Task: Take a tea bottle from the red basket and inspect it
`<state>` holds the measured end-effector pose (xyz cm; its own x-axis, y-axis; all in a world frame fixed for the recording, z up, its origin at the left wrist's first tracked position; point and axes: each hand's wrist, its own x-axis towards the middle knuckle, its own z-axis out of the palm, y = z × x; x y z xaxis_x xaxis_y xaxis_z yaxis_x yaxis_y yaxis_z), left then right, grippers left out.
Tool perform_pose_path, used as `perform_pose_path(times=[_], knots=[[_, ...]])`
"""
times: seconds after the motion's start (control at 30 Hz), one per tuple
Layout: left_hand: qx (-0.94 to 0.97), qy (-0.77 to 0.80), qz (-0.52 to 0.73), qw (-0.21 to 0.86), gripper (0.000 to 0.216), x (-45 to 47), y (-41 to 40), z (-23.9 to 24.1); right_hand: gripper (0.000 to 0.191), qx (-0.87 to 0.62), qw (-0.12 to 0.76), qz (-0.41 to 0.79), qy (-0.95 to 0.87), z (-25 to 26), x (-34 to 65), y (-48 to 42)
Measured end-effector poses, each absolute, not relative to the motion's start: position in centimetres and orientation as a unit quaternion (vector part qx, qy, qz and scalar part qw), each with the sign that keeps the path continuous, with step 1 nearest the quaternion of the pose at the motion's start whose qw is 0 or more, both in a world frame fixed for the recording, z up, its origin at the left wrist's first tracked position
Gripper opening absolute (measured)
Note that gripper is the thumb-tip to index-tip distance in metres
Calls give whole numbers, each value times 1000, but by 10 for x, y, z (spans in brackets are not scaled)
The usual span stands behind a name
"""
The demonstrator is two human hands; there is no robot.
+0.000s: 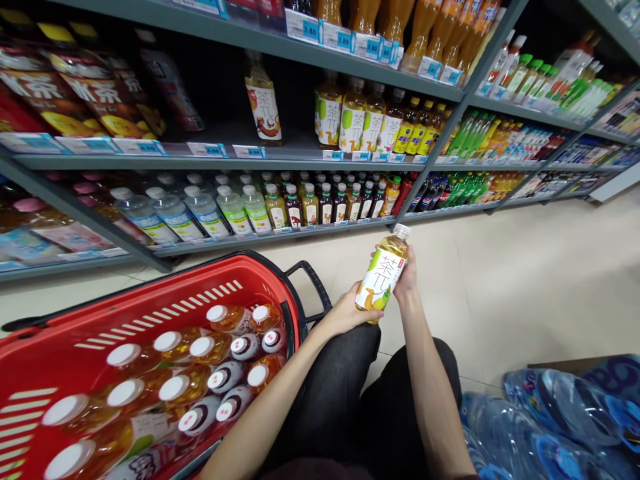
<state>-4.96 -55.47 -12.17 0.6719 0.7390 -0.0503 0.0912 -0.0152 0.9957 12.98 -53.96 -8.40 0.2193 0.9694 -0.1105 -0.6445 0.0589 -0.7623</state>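
A tea bottle [381, 277] with a white cap and a white, green and yellow label is held between both hands, slightly tilted, above my knees. My left hand [347, 312] grips its lower part, thumb across the base of the label. Around the upper right side of the bottle wraps my right hand [407, 273]; its fingers go partly out of sight behind it. To my left stands a red basket [245, 270] with a black rim and handle. Inside lie several amber bottles [175, 387] with white caps and several white-sided bottles with dark necks [227, 377].
Ahead, a grey shelf [295, 160] carries rows of drinks, among them similar tea bottles [353, 120] and one bottle standing apart [263, 107]. Price tags line the shelf edges. Large clear water bottles [530, 427] rest on the floor at my right. Pale tiled floor [500, 267] extends rightward.
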Motion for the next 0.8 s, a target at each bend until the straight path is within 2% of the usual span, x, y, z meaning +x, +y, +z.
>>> perform_pose_path(times=[0.2,0.8], knots=[[663,313,263,627,76,-50,-555,-123,58,-351,718,562,-212,-80,125,-540],[659,312,275,627,72,-49,-556,-124,60,-339,715,567,-228,-83,127,-538]])
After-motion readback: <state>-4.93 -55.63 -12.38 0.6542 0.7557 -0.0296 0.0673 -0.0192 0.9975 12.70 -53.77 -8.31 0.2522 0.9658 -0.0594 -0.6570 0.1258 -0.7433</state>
